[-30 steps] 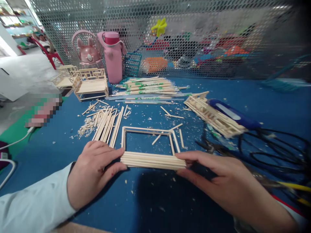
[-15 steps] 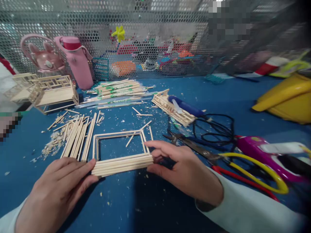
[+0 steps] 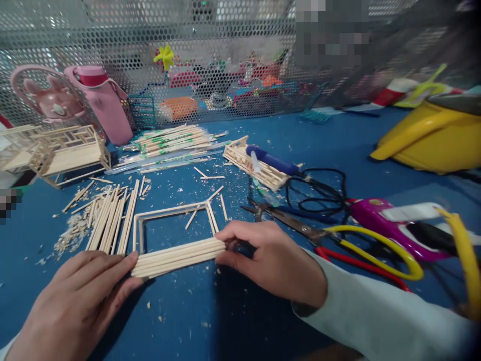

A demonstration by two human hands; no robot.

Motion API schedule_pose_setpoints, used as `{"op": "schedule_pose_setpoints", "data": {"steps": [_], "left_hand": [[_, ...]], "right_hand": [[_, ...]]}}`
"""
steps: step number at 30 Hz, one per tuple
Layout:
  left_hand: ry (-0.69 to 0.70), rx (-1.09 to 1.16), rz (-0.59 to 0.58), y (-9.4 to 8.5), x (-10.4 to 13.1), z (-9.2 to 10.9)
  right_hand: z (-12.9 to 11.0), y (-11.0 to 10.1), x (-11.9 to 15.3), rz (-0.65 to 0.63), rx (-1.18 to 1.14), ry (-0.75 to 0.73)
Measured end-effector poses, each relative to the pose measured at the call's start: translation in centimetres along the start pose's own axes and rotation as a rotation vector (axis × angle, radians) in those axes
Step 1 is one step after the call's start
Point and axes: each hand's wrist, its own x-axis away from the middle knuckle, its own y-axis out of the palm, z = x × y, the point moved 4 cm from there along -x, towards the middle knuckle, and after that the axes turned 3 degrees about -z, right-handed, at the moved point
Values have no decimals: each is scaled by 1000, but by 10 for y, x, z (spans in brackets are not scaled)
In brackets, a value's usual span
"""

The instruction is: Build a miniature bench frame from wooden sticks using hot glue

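A rectangular frame of thin wooden sticks [image 3: 173,208] lies on the blue table, with several sticks laid side by side across its near end [image 3: 176,258]. My left hand [image 3: 75,296] pinches the left ends of these sticks between thumb and fingers. At their right ends, my right hand [image 3: 263,258] grips the same corner with thumb and forefinger. Left of the frame lies a pile of loose sticks [image 3: 108,215] with wood crumbs. Scissors [image 3: 308,230] with yellow and red handles lie just beyond my right hand.
Behind are wrapped sticks [image 3: 173,140], a small stick-built bench [image 3: 75,150] and a pink bottle [image 3: 103,105]. A blue glue gun [image 3: 272,161] rests on another stick piece [image 3: 240,150]. Black cable [image 3: 319,200], a purple tool [image 3: 379,223] and a yellow container [image 3: 432,135] are at right. Perforated metal [image 3: 233,30] stands behind.
The view has shifted, so most things appear farther left. My right fingertips have closed in on the sticks' right ends; my left hand keeps its hold.
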Motion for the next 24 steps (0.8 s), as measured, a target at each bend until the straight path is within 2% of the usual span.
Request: {"op": "schedule_pose_setpoints", "data": {"steps": [2,9,16,18,21,24], "left_hand": [[53,-73,6,-5,-6,6],[97,-197,-13,-21,-25,28],[-30,-235,-172,-15,-23,24],[-73,-228,-197,-16,-23,23],[-123,-203,-239,-19,-25,22],[-151,-163,-268,-21,-27,22]], "right_hand": [[-1,0,-1,2,15,-7],[-8,0,-6,-95,82,16],[-42,-5,-10,-121,673,-125],[-52,-8,-10,-128,733,-159],[-60,-24,-13,-47,637,-195],[-50,-58,-20,200,506,-136]]}}
